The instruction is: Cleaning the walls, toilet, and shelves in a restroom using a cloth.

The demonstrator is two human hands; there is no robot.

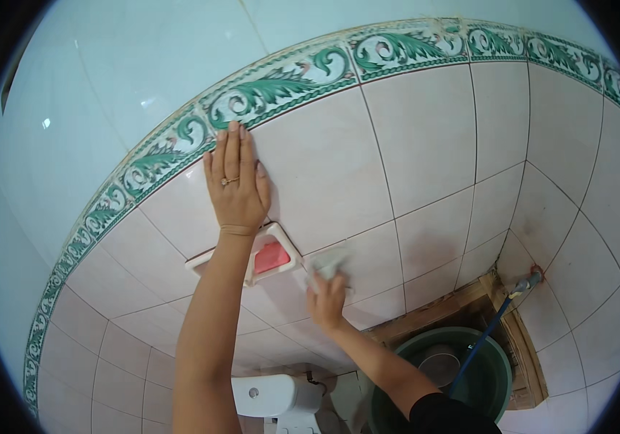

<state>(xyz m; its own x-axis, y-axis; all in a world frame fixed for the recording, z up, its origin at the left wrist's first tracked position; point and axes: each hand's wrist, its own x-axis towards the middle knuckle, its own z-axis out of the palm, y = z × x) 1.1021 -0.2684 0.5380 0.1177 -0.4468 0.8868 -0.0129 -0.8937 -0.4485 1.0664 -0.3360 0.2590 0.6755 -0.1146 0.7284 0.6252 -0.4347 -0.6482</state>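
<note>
My left hand (239,190) lies flat against the pinkish wall tiles (321,173), fingertips touching the green leaf-patterned border (283,87); it holds nothing and wears a ring. Lower and to the right, my right hand (329,298) grips a pale cloth or sponge (330,260) against the tiles; motion blur hides its exact kind. Between the two, a white soap dish (292,247) is set in the wall, with a red bar or packet (272,257) in it. My left forearm covers part of the dish.
Below stands a white toilet cistern (266,393). At the lower right, a dark green tub (497,374) of water stands by a brown tiled ledge (527,374). A blue hose (483,339) runs from a wall tap (530,282) into it.
</note>
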